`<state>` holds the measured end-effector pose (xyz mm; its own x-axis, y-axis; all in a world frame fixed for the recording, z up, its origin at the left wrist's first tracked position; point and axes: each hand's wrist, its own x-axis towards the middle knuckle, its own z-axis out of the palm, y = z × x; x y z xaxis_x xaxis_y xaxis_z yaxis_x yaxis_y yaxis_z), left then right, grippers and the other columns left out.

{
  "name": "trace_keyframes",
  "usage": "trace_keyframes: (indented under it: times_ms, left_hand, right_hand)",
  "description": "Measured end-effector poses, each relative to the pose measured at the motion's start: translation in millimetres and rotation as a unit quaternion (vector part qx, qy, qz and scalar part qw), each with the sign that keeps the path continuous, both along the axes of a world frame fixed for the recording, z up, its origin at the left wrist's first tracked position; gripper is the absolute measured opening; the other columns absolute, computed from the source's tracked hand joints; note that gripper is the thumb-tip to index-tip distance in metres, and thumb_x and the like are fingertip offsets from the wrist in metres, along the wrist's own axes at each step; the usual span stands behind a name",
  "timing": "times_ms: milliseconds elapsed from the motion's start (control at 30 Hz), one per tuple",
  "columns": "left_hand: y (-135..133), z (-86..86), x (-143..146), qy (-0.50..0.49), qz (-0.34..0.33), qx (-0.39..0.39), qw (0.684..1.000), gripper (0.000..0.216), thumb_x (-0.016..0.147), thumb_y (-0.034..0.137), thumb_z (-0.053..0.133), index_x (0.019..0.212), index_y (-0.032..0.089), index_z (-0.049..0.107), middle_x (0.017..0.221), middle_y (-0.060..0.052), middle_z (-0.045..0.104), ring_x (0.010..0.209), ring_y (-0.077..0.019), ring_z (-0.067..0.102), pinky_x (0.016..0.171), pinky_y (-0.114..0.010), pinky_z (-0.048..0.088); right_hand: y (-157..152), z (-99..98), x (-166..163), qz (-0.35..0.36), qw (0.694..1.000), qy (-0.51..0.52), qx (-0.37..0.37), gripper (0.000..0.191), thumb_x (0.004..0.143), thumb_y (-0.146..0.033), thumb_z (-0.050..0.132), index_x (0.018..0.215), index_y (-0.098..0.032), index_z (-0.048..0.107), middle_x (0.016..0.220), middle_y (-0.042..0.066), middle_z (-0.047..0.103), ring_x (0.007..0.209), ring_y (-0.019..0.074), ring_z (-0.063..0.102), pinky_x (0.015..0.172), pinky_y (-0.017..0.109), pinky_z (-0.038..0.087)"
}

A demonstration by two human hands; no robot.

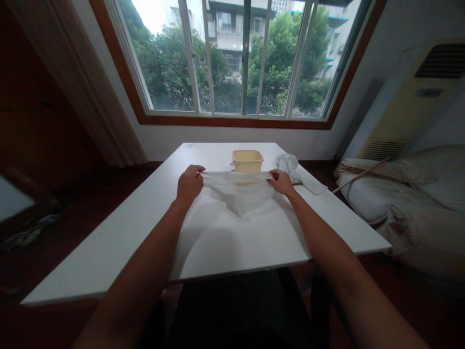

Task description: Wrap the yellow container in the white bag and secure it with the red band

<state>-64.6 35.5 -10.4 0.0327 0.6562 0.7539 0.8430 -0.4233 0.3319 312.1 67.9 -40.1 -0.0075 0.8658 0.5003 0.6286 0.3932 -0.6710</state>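
Observation:
A thin, translucent white plastic bag [241, 196] is stretched sideways between my two hands, above the white table. My left hand [191, 184] pinches its upper left corner. The upper right corner is gripped between the thumb and fingers of my right hand [281, 182]. Below the taut top edge the plastic hangs loose and narrows towards a point. Just behind it stands a pale yellow rectangular tub [247, 160], open at the top; the bag covers its lower part.
A crumpled clear plastic bag [287, 165] lies right of the tub on the white table [145, 232]. Bulky pale sacks [417, 203] with a thin stick [363, 173] are off the table's right side. A window [232, 63] is beyond the far edge.

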Motion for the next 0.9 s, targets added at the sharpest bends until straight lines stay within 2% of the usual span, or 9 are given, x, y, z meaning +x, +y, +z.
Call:
trace_keyframes:
  times_ms: [167,300,400,533,633,700,800,867,900]
  left_hand:
    - [6.2,-4.1,-19.3,0.023,0.073,-0.060,0.995,0.030,0.077,0.012,0.046,0.096,0.018,0.069,0.104,-0.009,0.068,0.096,-0.0246,0.064,0.091,-0.037,0.049]
    - [9.7,-9.5,-20.8,-0.007,0.129,-0.115,0.985,0.023,0.081,0.023,0.049,0.092,0.020,0.070,0.099,-0.011,0.070,0.094,-0.0276,0.064,0.085,-0.038,0.050]
    - [11.3,-10.7,-11.1,-0.084,0.113,-0.177,0.974,0.023,0.082,0.028,0.049,0.089,0.020,0.069,0.088,-0.009,0.071,0.087,-0.0260,0.066,0.078,-0.035,0.050]
    - [5.5,-6.1,17.1,-0.235,-0.005,-0.249,0.940,0.023,0.081,0.033,0.048,0.082,0.018,0.066,0.061,-0.002,0.061,0.058,-0.0181,0.059,0.057,-0.028,0.047]
    - [-6.1,-0.7,44.2,-0.324,-0.098,-0.257,0.905,0.023,0.077,0.036,0.053,0.083,0.017,0.065,0.060,0.000,0.059,0.051,-0.0142,0.055,0.049,-0.025,0.046]
    - [-14.5,1.4,60.4,-0.363,-0.146,-0.253,0.885,0.026,0.075,0.038,0.057,0.085,0.016,0.065,0.068,-0.001,0.063,0.057,-0.0145,0.059,0.051,-0.025,0.049]
    - [-24.5,0.8,78.6,-0.389,-0.207,-0.251,0.862,0.032,0.076,0.043,0.060,0.093,0.016,0.064,0.077,-0.003,0.067,0.067,-0.0163,0.063,0.059,-0.028,0.054]
    - [-30.0,-1.1,87.6,-0.375,-0.256,-0.246,0.857,0.039,0.077,0.049,0.061,0.101,0.017,0.064,0.083,-0.004,0.069,0.072,-0.0177,0.065,0.065,-0.031,0.056]
    - [-33.0,-2.0,91.5,-0.357,-0.285,-0.243,0.856,0.043,0.078,0.052,0.061,0.105,0.018,0.063,0.088,-0.005,0.070,0.076,-0.0189,0.066,0.069,-0.032,0.056]
  right_hand:
    - [7.9,-2.2,27.2,-0.075,0.996,0.057,0.002,0.031,0.063,-0.023,0.067,0.092,-0.015,0.071,0.080,0.001,0.065,0.071,0.0155,0.056,0.069,0.028,0.047]
    - [6.6,0.8,37.2,-0.176,0.979,0.097,-0.028,0.031,0.060,-0.022,0.068,0.090,-0.016,0.067,0.070,-0.002,0.057,0.063,0.0141,0.051,0.062,0.027,0.045]
    - [2.1,10.9,31.9,-0.189,0.958,0.199,-0.083,0.039,0.059,-0.024,0.069,0.097,-0.017,0.062,0.069,-0.003,0.056,0.058,0.0137,0.051,0.053,0.025,0.044]
    - [-11.2,29.1,5.9,-0.084,0.928,0.346,-0.111,0.043,0.061,-0.031,0.068,0.100,-0.021,0.054,0.067,-0.005,0.057,0.054,0.0136,0.054,0.047,0.023,0.043]
    - [-25.0,36.3,-20.6,0.048,0.921,0.375,-0.088,0.038,0.061,-0.035,0.069,0.092,-0.023,0.050,0.067,-0.006,0.057,0.057,0.0129,0.057,0.054,0.025,0.050]
    - [-34.6,36.8,-37.4,0.134,0.930,0.337,-0.065,0.035,0.062,-0.037,0.072,0.085,-0.022,0.051,0.071,-0.006,0.059,0.064,0.0125,0.059,0.063,0.026,0.053]
    - [-49.6,34.7,-59.2,0.234,0.947,0.217,-0.032,0.030,0.071,-0.043,0.072,0.079,-0.021,0.055,0.079,-0.002,0.061,0.077,0.0136,0.060,0.075,0.028,0.053]
    - [-59.2,32.9,-71.6,0.268,0.955,0.128,-0.012,0.033,0.073,-0.045,0.074,0.089,-0.020,0.060,0.097,0.002,0.065,0.090,0.0164,0.061,0.084,0.030,0.052]
    - [-63.2,32.0,-76.9,0.273,0.958,0.090,-0.003,0.041,0.071,-0.045,0.077,0.101,-0.020,0.062,0.109,0.005,0.065,0.096,0.0182,0.061,0.087,0.032,0.051]
